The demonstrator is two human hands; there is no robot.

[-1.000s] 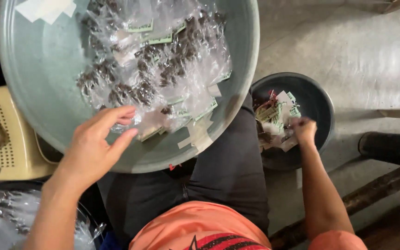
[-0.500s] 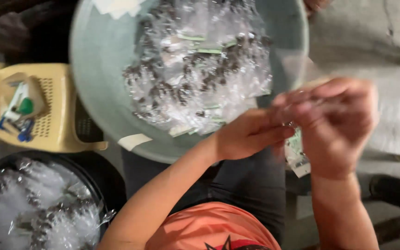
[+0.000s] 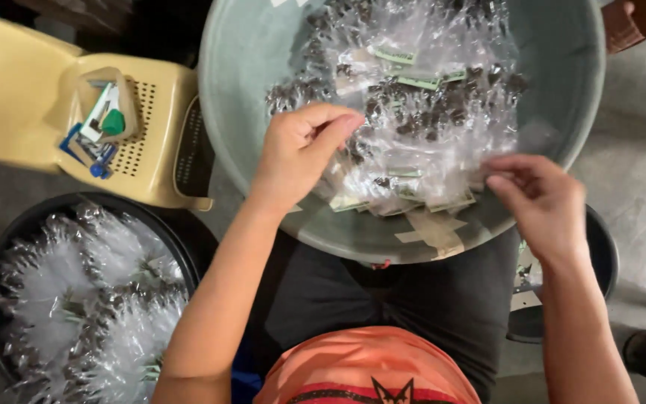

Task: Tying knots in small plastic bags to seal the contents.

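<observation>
Since half a second ago the right hand (image 3: 543, 206) has dropped from the left hand (image 3: 300, 153) to the basin (image 3: 263, 52) rim, both now pinching at clear packets (image 3: 420, 112) heaped inside; best to lift one packet cleanly by its edge.

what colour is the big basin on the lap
The big basin is a pale grey-green, seen best in the head view, with both hands over its clear packets.
</observation>
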